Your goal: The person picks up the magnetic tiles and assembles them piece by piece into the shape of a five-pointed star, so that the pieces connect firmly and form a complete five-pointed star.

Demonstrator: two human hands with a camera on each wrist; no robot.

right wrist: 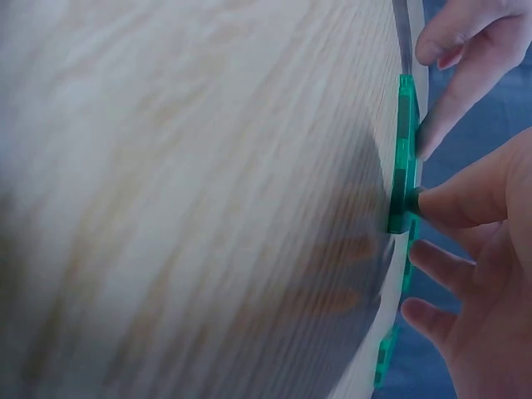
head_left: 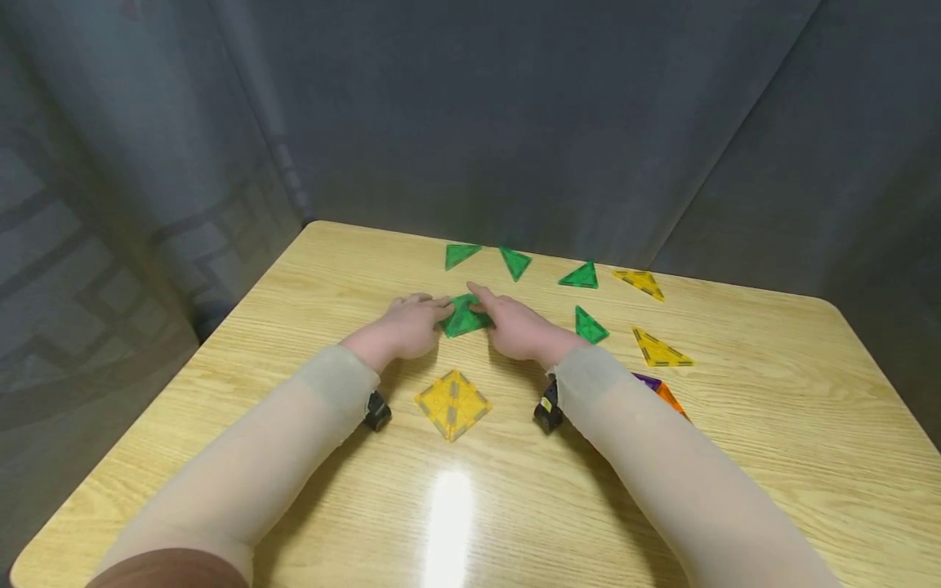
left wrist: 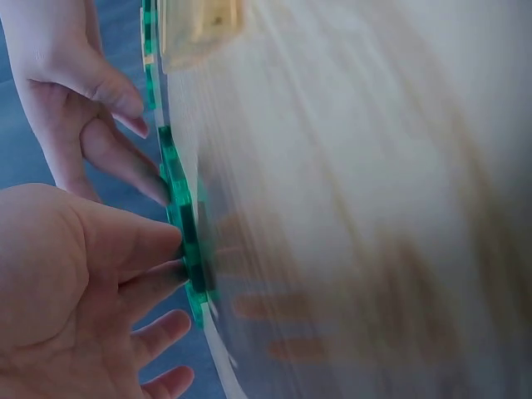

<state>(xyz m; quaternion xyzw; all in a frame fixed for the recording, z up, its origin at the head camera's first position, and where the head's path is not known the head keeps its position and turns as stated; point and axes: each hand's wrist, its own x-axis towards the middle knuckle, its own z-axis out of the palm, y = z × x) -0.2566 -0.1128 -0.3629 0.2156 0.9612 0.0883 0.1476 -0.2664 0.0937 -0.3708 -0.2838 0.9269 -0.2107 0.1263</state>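
Observation:
Both hands meet at a green translucent tile piece lying flat on the table. Whether it is one tile or two joined triangles I cannot tell, as fingers cover its sides. The left hand touches its left part with thumb and fingertips, the other fingers loosely spread in the left wrist view. From the right, the right hand rests its fingertips on it. Closer to the person lies a yellow square of two triangular tiles set edge to edge.
Loose green triangles lie along the table's back edge, with another green triangle right of the hands. Two yellow triangles are further right. Purple and orange tiles are partly hidden by the right forearm. A dark curtain hangs behind.

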